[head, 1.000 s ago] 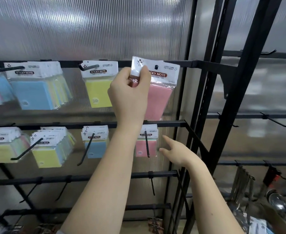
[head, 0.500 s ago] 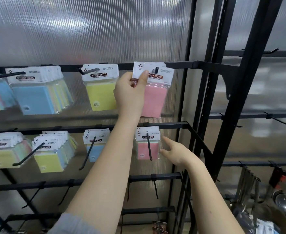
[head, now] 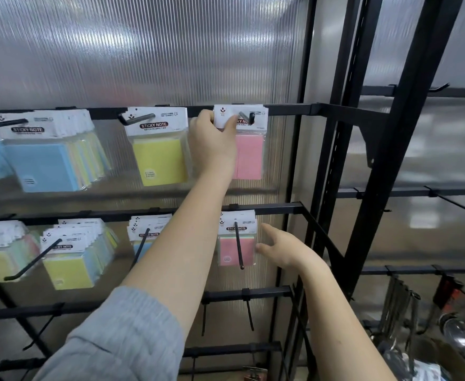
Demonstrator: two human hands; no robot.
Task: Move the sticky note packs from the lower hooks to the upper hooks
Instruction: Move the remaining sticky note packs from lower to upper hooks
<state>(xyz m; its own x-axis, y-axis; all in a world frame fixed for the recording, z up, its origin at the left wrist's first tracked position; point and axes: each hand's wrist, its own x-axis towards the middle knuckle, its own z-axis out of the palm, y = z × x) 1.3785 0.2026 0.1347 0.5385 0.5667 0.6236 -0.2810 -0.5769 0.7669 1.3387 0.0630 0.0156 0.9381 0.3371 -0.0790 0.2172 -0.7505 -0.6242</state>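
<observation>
Hanging on the upper right hook [head: 245, 117], the pink sticky note pack [head: 249, 155] sits with its white header card threaded over the peg. The left hand [head: 212, 144] pinches that card at its left edge, thumb in front and fingers curled behind; whether the pack is pushed fully back along the peg cannot be judged from this angle. The pack hangs flat to the ribbed back panel [head: 143, 50], long axis vertical, printed face outward.

Directly below, on the lower right hook [head: 238, 247], a small stack of pink packs [head: 237, 243] hangs the same way, faces outward. That hook projects forward and downward toward the viewer, so packs must slide off along that line. The right hand [head: 281, 250] is open, fingers spread and relaxed, holding nothing, just beside the stack's right edge. It is the nearer hand by a clear margin.

Further left, yellow packs [head: 158, 158] and blue packs [head: 44, 160] occupy upper hooks; mixed packs [head: 72, 257] remain on the lower row.
</observation>
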